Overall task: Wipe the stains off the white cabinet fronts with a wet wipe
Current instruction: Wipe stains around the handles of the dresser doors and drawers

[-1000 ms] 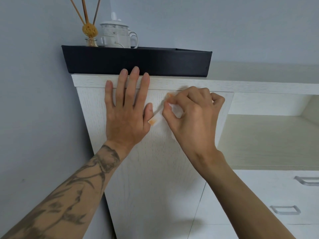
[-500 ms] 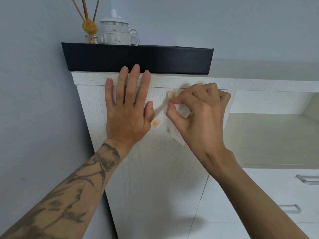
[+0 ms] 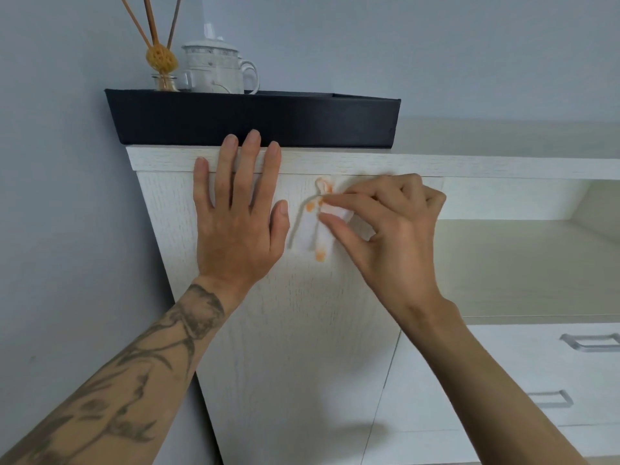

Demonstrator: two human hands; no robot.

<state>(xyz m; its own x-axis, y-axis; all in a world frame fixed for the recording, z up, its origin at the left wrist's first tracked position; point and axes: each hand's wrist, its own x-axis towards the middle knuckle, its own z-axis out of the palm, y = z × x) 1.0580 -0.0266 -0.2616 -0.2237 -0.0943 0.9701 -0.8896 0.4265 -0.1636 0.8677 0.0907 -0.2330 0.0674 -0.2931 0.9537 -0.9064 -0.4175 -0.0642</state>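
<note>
A tall white cabinet door (image 3: 288,330) fills the middle of the view. My left hand (image 3: 238,223) lies flat on its upper part, fingers spread, fingertips over the cabinet's top edge. Right beside it, my right hand (image 3: 385,236) pinches a white wet wipe (image 3: 315,229) between thumb and fingers and presses it to the door near the top. The wipe is crumpled and carries orange smears. Part of it is hidden under my fingers.
A black tray (image 3: 255,120) sits on the cabinet top, holding a white lidded mug (image 3: 214,70) and a reed diffuser (image 3: 162,65). To the right are an open shelf (image 3: 523,263) and drawers with metal handles (image 3: 590,342). A grey wall (image 3: 60,229) is on the left.
My right hand has shifted right and reworked the wipe, which now hangs unfolded lower on the door showing more orange smears. My left hand has stayed flat in place.
</note>
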